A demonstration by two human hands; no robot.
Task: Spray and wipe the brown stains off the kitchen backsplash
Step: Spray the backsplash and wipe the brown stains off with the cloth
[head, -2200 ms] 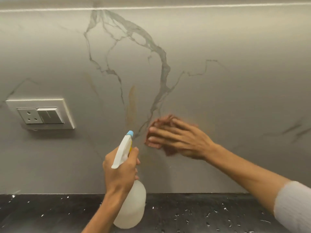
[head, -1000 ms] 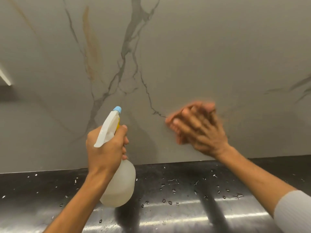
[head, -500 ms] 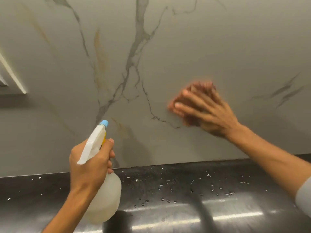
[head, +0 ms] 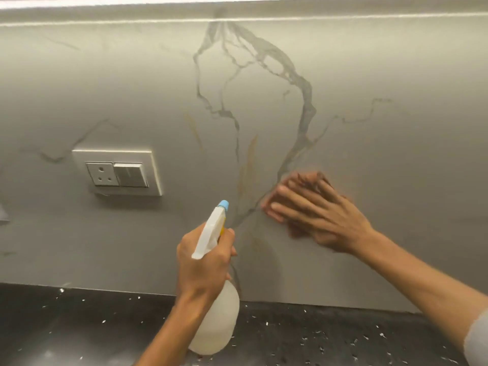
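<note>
Left hand (head: 203,262) fist-curled, raised; right hand (head: 317,212) flat, fingers spread, apparently blurred.

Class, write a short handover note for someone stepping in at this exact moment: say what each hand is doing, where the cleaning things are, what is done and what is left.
Left hand: grips the spray bottle upright above the counter, nozzle aimed at the backsplash.
Right hand: presses a reddish-brown cloth flat on the backsplash, blurred as if mid-wipe.
Done: cannot be judged from this view.
Left: the long brown streak left of the cloth, a fainter one higher left, and a brownish smear below. Keep spray off the wall socket.
</note>
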